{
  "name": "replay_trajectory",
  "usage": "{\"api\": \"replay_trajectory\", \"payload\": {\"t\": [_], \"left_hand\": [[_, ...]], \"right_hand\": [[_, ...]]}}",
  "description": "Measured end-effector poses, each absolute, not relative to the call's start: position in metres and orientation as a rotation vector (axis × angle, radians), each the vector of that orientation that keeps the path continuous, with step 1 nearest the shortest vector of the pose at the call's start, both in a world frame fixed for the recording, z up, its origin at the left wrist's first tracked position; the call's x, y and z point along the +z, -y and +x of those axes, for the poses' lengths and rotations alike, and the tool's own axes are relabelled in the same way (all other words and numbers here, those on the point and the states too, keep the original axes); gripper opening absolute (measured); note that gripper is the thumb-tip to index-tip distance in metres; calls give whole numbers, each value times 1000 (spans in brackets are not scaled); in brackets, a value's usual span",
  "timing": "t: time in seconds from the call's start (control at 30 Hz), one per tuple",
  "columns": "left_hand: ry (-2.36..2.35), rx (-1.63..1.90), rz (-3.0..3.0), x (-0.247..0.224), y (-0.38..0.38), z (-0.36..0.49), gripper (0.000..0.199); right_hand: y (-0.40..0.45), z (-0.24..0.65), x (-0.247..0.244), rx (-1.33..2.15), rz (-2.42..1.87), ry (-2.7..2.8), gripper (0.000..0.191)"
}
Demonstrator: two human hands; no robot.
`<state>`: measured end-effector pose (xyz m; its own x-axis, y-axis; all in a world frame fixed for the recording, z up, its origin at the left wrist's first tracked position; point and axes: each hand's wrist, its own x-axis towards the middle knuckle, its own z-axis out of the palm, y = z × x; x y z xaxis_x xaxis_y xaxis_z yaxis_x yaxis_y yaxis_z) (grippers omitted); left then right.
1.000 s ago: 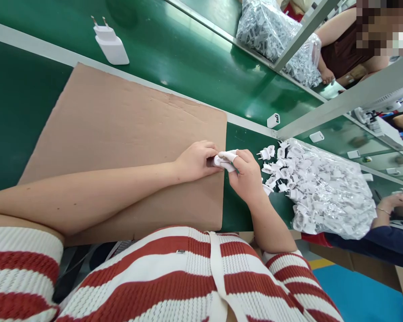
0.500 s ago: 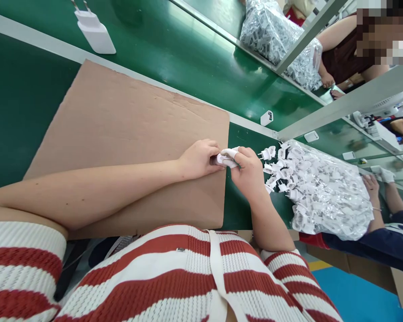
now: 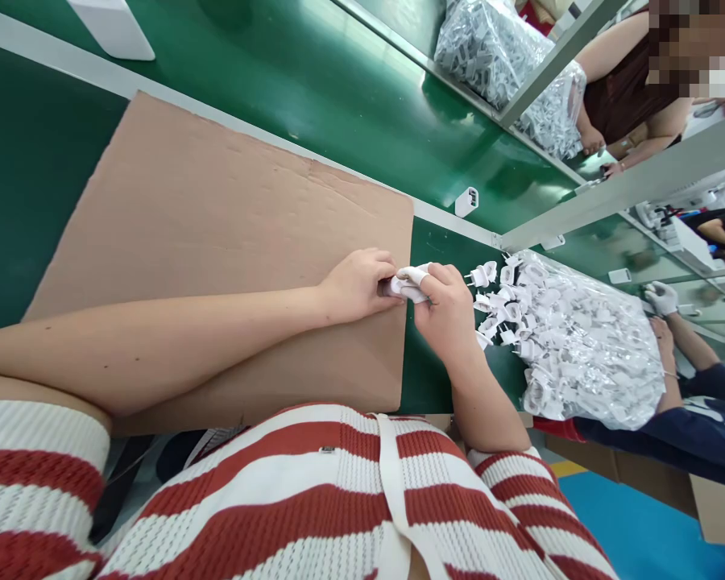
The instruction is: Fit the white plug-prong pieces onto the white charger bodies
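Over the right edge of the cardboard sheet (image 3: 242, 217), my two hands meet. My left hand (image 3: 358, 286) is closed, its fingertips pinching a small white plastic piece (image 3: 393, 286) that is mostly covered. From the other side my right hand (image 3: 450, 310), with white coverings on its fingers, closes on the same piece. Its exact kind cannot be made out. Just right of my right hand lie several loose white plug parts (image 3: 486, 274), some with two pins showing, spilling from a clear plastic bag (image 3: 598, 346) full of them.
Beyond a pale rail, the green conveyor belt (image 3: 314, 105) carries a white charger (image 3: 113, 31) and a white charger housing (image 3: 466, 201). A metal post (image 3: 628, 173) crosses at right. Co-workers sit at the far side and at right, one with a gloved hand (image 3: 661, 298). Another filled bag (image 3: 489, 56) stands opposite.
The charger and the housing on the belt have shifted left. The co-worker's gloved hand at right has moved up and left. My hands hold nearly the same position.
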<state>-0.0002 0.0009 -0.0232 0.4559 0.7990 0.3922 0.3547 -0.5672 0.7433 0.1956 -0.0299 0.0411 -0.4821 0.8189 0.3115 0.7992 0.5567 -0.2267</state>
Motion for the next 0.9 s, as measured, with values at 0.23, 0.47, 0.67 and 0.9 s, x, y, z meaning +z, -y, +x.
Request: {"api": "replay_trajectory", "payload": {"t": [0.23,0.47,0.67,0.9], "left_hand": [[-1030,1045,2096,-28,2,3,21],[-905,753,2027,-16,-15,-12,37],[-627,399,1956,10,-37,-36,51],[-827,492,1804,0,-31,-20,49]], "right_hand": [[28,193,33,15,-1460,2381,28],[25,194,35,7,-1424,2389,31],[28,192,36,37,-1421,2381,37],[29,190,36,1,-1418,2400,35]]}}
